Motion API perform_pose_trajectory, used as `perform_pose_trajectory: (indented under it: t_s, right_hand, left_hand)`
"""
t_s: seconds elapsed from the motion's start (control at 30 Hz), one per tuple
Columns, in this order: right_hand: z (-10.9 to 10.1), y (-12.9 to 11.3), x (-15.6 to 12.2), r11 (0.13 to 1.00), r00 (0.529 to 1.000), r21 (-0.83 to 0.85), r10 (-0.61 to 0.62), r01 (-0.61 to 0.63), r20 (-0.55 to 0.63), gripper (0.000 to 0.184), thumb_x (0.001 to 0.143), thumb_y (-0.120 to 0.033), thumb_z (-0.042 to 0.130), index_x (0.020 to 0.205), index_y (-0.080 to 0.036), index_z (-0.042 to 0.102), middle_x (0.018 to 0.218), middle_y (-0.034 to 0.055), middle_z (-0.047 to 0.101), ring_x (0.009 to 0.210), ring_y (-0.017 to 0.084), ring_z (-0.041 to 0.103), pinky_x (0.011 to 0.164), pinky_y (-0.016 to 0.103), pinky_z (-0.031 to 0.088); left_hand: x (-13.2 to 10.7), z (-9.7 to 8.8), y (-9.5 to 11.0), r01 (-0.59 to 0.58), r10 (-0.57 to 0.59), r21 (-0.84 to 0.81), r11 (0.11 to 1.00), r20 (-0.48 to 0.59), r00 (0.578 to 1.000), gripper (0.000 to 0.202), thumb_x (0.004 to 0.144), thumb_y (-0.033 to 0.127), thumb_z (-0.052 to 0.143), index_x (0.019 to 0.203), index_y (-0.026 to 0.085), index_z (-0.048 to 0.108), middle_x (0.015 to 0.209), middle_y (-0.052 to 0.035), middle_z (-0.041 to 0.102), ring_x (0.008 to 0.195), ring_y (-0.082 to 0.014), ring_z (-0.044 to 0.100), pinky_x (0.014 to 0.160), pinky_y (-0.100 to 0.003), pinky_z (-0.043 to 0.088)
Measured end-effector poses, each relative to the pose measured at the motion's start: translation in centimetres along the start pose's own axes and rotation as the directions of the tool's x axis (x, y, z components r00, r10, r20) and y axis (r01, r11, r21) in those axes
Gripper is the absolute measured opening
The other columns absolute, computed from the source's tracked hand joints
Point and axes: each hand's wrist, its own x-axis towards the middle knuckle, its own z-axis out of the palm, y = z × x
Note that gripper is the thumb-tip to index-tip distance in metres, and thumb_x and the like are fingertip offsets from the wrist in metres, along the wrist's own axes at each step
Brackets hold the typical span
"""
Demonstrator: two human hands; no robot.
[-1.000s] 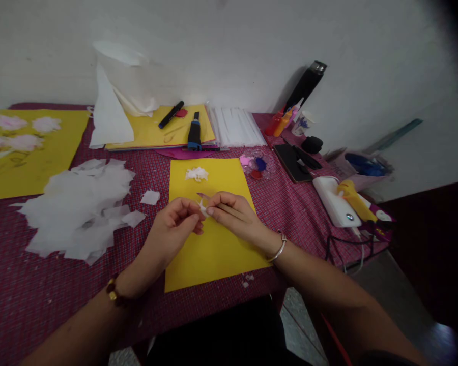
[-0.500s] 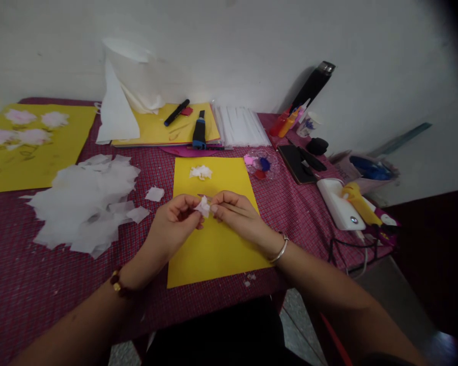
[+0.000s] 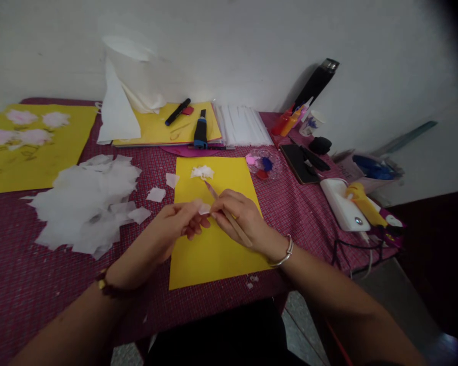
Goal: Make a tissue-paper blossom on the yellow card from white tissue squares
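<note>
Left hand: your left hand (image 3: 180,223) pinches a small white paper piece (image 3: 204,209) between thumb and fingertips, its other fingers loosely curled beneath.
Right hand: your right hand (image 3: 238,216) grips a pencil (image 3: 240,233), which slants up and away from you across the fingers; your fingertips meet the edge of the paper piece, though you cannot tell whether they pinch it too.
White paper piece: you have it between your two hands, above the yellow sheet (image 3: 198,262).
Pencil tip: it points toward the crumpled white tuft (image 3: 202,172) lying near the far edge of that sheet.
Loose squares: one white square (image 3: 156,194) lies on the checked tablecloth (image 3: 23,274) to the left of the sheet; another (image 3: 172,180) sits by the sheet's left edge.
Paper pile: a broad white heap (image 3: 80,203) spreads at your left, near the decorated yellow sheet (image 3: 74,132) with its pale pink blossoms (image 3: 21,117).
Paint dish: a clear dish (image 3: 275,170) holding pink, blue and red stands just beyond the sheet's right edge.
</note>
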Motion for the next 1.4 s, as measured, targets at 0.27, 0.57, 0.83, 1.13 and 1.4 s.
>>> perform_pose_trajectory:
  t_s: [0.27, 0.57, 0.83, 1.13, 1.4]
  right_hand:
    - [-0.7, -0.6, -0.3, 0.976, 0.998, 0.217, -0.008, 0.022, -0.064, 0.015, 0.091, -0.017, 0.049, 0.1, -0.021, 0.061, 0.08, 0.0023, 0.06, 0.075, 0.015, 0.057, 0.07, 0.031, 0.045]
    - [-0.2, -0.6, -0.2, 0.973, 0.999, 0.231, -0.001, 0.009, -0.035, 0.019, 0.088, -0.012, 0.046, 0.087, -0.02, 0.062, 0.074, 0.0005, 0.061, 0.07, 0.012, 0.057, 0.065, 0.027, 0.045]
    - [-0.1, -0.4, -0.4, 0.947, 0.998, 0.32, 0.049, -0.038, -0.026, 0.019, 0.086, -0.01, 0.048, 0.086, -0.019, 0.064, 0.076, -0.0001, 0.061, 0.07, 0.011, 0.057, 0.066, 0.026, 0.045]
    - [0.2, 0.0, -0.2, 0.47, 0.91, 0.834, 0.407, -0.288, 0.085, 0.013, 0.082, -0.015, 0.054, 0.079, -0.017, 0.066, 0.068, -0.0013, 0.065, 0.058, 0.008, 0.058, 0.058, 0.023, 0.047]
    - [0.0, -0.5, 0.1, 0.209, 0.888, 0.929, 0.414, -0.305, 0.198, 0.008, 0.084, -0.022, 0.063, 0.087, -0.016, 0.068, 0.076, 0.0022, 0.07, 0.068, 0.011, 0.065, 0.071, 0.027, 0.052]
  left_hand:
    - [0.7, -0.5, -0.5, -0.045, 0.007, -0.172, 0.984, -0.216, 0.976, 0.013, 0.071, 0.029, 0.071, 0.073, 0.017, 0.074, 0.071, -0.0044, 0.071, 0.057, -0.0101, 0.057, 0.056, -0.022, 0.045]
    - [0.7, -0.3, -0.5, -0.075, 0.05, -0.099, 0.992, -0.23, 0.972, 0.011, 0.071, 0.028, 0.07, 0.071, 0.017, 0.074, 0.068, -0.0023, 0.069, 0.059, -0.0097, 0.055, 0.056, -0.021, 0.042]
    - [0.6, -0.6, -0.4, -0.09, 0.063, -0.116, 0.989, -0.215, 0.975, 0.023, 0.073, 0.038, 0.069, 0.074, 0.015, 0.073, 0.067, -0.0035, 0.068, 0.058, -0.0114, 0.057, 0.057, -0.024, 0.044]
    - [0.7, -1.7, -0.1, -0.03, 0.019, -0.32, 0.947, -0.037, 0.999, 0.025, 0.073, 0.039, 0.071, 0.073, 0.014, 0.071, 0.069, -0.0047, 0.07, 0.057, -0.011, 0.057, 0.052, -0.022, 0.043]
    - [0.5, -0.6, -0.2, -0.216, 0.177, -0.121, 0.969, -0.273, 0.946, 0.012, 0.069, 0.028, 0.074, 0.071, 0.016, 0.071, 0.062, 0.0001, 0.066, 0.052, -0.0086, 0.054, 0.052, -0.021, 0.043]
